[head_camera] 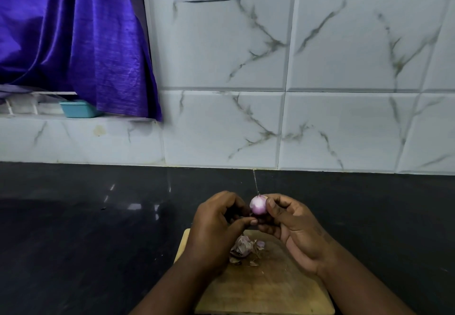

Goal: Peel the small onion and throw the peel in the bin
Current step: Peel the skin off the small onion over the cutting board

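Head view — both hands, left hand and right hand, gripping onion over wooden board — black counter, marble-tiled wall.

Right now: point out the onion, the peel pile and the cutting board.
onion (258, 205): head view, its bare pink side.
peel pile (242, 248): head view, middle of the heap.
cutting board (270, 290): head view, bare wood.

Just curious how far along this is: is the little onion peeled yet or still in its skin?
Mostly peeled: the onion shows glossy pink-white flesh between both hands, and dry peel lies on the cutting board. Its hidden underside: cannot tell.
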### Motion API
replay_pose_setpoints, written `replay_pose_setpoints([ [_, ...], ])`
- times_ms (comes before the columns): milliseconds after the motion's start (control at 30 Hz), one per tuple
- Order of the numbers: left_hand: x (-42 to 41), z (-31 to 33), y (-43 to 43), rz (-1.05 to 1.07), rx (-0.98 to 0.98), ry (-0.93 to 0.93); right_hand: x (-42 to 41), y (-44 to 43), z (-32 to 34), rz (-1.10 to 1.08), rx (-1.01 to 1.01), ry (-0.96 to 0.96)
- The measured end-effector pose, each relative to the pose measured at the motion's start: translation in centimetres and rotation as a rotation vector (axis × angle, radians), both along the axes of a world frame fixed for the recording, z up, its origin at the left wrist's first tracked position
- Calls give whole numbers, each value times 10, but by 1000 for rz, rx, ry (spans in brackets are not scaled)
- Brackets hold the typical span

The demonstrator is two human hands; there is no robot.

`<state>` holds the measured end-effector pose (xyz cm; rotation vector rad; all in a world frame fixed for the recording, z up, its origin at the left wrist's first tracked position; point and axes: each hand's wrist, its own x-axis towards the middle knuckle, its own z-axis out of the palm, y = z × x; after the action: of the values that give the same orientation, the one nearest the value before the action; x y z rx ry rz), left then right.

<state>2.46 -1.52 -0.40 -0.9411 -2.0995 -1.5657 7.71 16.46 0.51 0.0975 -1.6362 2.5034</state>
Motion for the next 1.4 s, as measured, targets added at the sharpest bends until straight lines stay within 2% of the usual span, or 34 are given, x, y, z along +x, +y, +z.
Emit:
replay_pose_setpoints([
  [133,-3,-4,0,56,-142,-82,-1,4,3,-51,-57,-23],
  [267,-1,-2,-2,46,-160,-144,1,5,3,-28,-57,-24],
  [367,2,-1,-3,20,-184,-71,1,4,3,-18,-28,-43],
  [567,6,3,-1,38,-97,118,1,1,2,23,-2,-48],
  [733,3,4,-1,37,-20,180,2,0,3,50,-10,-47],
  [933,3,2,0,-10,-33,94,3,0,4,39,26,-52],
  [1200,3,2,-2,-39,-76,84,4,0,4,39,53,-37],
  [1400,6,2,-2,-70,-164,-14,4,-1,4,37,63,-41],
])
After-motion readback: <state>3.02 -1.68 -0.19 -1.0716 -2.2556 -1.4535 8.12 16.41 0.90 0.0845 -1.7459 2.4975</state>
